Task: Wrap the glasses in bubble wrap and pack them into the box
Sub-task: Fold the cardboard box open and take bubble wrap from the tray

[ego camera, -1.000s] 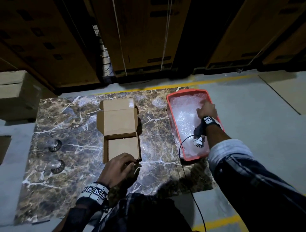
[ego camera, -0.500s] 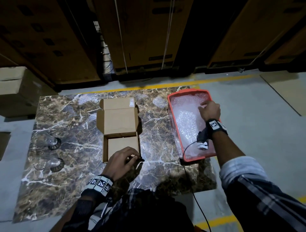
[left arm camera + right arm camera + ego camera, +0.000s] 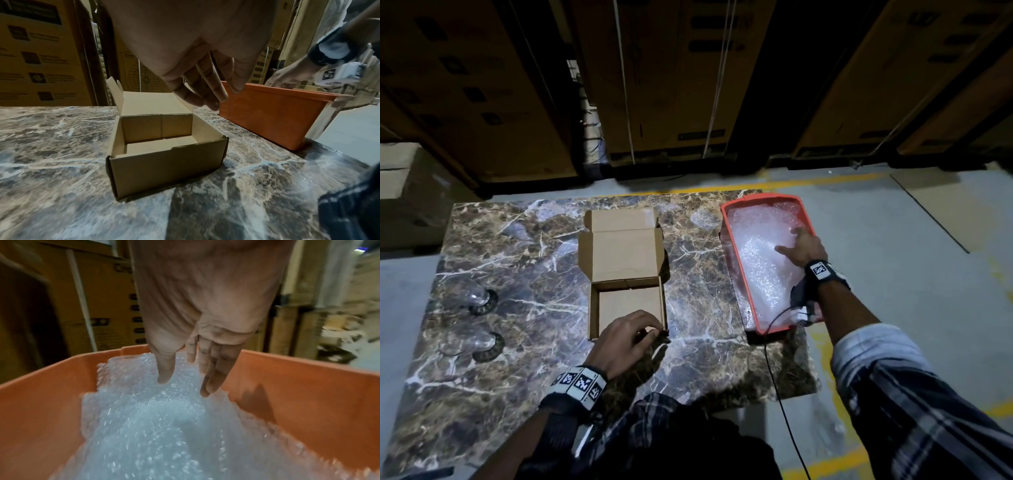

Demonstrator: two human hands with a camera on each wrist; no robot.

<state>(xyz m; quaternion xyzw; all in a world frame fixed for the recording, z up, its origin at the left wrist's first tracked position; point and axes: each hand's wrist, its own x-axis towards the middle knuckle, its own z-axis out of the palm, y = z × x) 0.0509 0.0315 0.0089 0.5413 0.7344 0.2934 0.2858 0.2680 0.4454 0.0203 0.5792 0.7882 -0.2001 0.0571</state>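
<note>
Table: dark brown marble-patterned table [image 3: 524, 260] with white veins, low over the floor.
Floor: grey concrete floor [image 3: 893, 246], crossed by yellow painted lines [image 3: 774, 186].
Back: tall stacked cardboard cartons [image 3: 671, 85], strapped with white bands.
Left: plain cardboard boxes [image 3: 404, 192] stacked beside the table.
Right: flat cardboard sheet [image 3: 959, 205] lying on the floor.
Light: dim, shadowed.

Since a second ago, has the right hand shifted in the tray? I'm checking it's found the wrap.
Yes. The right hand has slid toward the middle of the orange tray, fingers now spread on the bubble wrap.
</note>
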